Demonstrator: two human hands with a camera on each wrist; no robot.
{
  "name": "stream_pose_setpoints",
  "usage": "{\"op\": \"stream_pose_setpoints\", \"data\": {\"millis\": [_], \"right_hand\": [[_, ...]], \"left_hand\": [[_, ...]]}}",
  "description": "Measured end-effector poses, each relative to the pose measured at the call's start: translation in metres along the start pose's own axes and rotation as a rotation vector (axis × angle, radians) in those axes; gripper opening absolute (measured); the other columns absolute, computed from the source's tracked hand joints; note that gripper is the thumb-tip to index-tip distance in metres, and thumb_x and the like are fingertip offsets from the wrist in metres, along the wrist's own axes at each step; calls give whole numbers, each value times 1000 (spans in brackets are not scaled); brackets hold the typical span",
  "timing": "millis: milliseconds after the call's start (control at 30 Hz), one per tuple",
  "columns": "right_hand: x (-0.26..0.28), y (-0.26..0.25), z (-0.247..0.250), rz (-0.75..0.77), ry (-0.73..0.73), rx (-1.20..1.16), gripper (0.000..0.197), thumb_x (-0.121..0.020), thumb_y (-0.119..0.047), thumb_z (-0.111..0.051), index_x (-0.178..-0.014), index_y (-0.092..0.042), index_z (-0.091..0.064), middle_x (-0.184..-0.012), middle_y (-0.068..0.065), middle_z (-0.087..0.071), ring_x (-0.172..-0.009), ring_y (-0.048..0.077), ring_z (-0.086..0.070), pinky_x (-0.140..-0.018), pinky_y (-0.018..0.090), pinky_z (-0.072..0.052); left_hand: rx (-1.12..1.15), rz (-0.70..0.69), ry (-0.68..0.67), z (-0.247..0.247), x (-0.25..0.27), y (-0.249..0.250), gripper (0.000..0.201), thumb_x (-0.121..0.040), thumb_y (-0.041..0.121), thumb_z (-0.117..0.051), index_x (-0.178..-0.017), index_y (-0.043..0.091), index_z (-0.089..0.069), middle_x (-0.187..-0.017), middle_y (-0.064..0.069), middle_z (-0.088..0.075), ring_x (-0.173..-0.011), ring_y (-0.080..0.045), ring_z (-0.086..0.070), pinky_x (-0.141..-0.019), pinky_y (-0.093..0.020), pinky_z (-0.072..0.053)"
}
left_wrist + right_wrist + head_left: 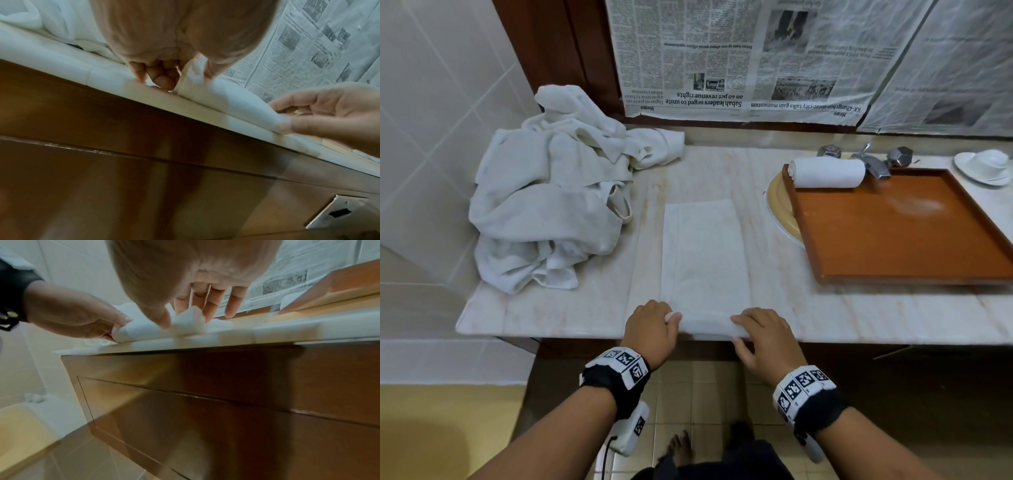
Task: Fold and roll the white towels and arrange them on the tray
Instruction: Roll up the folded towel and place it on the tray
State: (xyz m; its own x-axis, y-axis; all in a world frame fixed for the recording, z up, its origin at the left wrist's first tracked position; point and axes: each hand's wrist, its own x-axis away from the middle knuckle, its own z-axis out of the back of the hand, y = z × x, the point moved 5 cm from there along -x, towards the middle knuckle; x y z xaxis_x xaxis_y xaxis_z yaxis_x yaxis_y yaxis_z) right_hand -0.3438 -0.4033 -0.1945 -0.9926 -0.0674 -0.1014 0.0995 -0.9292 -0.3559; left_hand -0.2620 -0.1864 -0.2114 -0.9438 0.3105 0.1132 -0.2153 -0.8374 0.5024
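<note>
Here the near end of a folded white towel [703, 260] is pinched at the near edge of the bench [859, 318] by both hands. The left hand [650, 330] is clamped on the towel's left corner, thumb over the cloth and fingers curled beneath; the right hand [765, 337] holds the right corner, its thumb against the cloth's near edge and its fingers spread over the top. The grip of each is thus closed on the towel, whose long strip is laid flat and runs away toward the far wall.

On the far left a heap of loose white towels [551, 209] is piled. To the right a brown tray [900, 274] is set over a yellow basin [780, 209], and one rolled towel [827, 173] lies in its far left corner, just before the tap [869, 162]. A white cup and saucer [984, 166] stand at the far right. Newspaper [722, 58] covers the wall.

In the left wrist view the curled fingers [164, 78] beneath the lifted edge are shown, hidden from the head camera. In the right wrist view the brown cabinet front [226, 394] below the bench is seen.
</note>
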Motion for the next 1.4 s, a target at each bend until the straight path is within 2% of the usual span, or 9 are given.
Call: {"op": "stream_pose_setpoints", "data": {"millis": [100, 167, 300, 433, 600, 833, 1067, 1233, 1400], "right_hand": [[-2, 5, 0, 22, -55, 10, 38, -82, -22, -77, -118, -22, -68, -112, -5, -65, -102, 17, -60, -92, 33, -47], [-7, 3, 4, 34, -67, -13, 33, -85, -19, -75, -118, -21, -70, -110, -4, -67, -102, 18, -61, -94, 34, -47], [-18, 9, 7, -11, -168, -51, 32, -98, -34, -58, -129, -27, -64, -122, -8, -63, -115, 14, -53, -102, 28, -34], [-24, 15, 5, -102, -234, -138, 27, -101, -38, -52, -124, -32, -65, -118, -9, -65, -110, 13, -54, -101, 36, -40], [-29, 12, 6, -284, -192, -160, 15, -102, -39, -46, -106, -33, -60, -101, -11, -64, -97, 14, -56, -95, 36, -41], [-18, -6, 3, -44, -141, -13, 28, -101, -37, -48, -126, -31, -59, -135, -11, -54, -132, 11, -43, -111, 33, -26], [-10, 2, -2, -24, -98, -68, 35, -93, -39, -65, -126, -28, -64, -126, -8, -54, -100, 16, -56, -93, 31, -46], [-24, 3, 4, -71, -171, -123, 29, -100, -38, -52, -127, -29, -62, -122, -12, -59, -110, 11, -54, -93, 29, -34], [-38, 8, 7, -176, -292, -138, 27, -105, -38, -40, -119, -28, -61, -119, -10, -61, -109, 13, -55, -101, 38, -37]], "left_hand": [[39, -57, 91, 5, 4, 6, 7, -94, 23, -56, -99, 18, -54, -97, 1, -55, -86, -20, -52, -75, -33, -45], [-75, -235, 133, 3, 8, 17, 18, -87, 12, -63, -104, 16, -59, -106, -3, -56, -90, -22, -53, -78, -33, -46], [-190, -501, 116, -7, 18, 23, 32, -81, 33, -71, -108, 21, -58, -111, 1, -56, -97, -20, -53, -86, -34, -48], [-142, -460, 91, -7, 17, 6, 44, -74, 27, -80, -109, 24, -53, -107, 2, -58, -90, -20, -56, -76, -34, -51], [-58, -422, 63, -4, 10, -6, 37, -92, 52, -49, -108, 23, -64, -101, 5, -64, -86, -19, -57, -74, -32, -47], [93, -157, -2, 1, -1, -12, 63, -84, 69, -28, -113, 29, -68, -108, 9, -69, -103, -18, -59, -86, -34, -39], [221, -6, -17, 7, -3, -7, 19, -98, 42, -52, -103, 24, -53, -89, 7, -62, -79, -18, -55, -83, -34, -43], [124, -150, 35, 6, 0, -2, 36, -94, 55, -36, -103, 26, -54, -100, 3, -56, -87, -19, -55, -80, -36, -47], [-247, -475, 132, -3, 4, 7, 48, -90, 51, -52, -128, 23, -53, -127, -7, -57, -107, -28, -57, -83, -40, -51]]}}
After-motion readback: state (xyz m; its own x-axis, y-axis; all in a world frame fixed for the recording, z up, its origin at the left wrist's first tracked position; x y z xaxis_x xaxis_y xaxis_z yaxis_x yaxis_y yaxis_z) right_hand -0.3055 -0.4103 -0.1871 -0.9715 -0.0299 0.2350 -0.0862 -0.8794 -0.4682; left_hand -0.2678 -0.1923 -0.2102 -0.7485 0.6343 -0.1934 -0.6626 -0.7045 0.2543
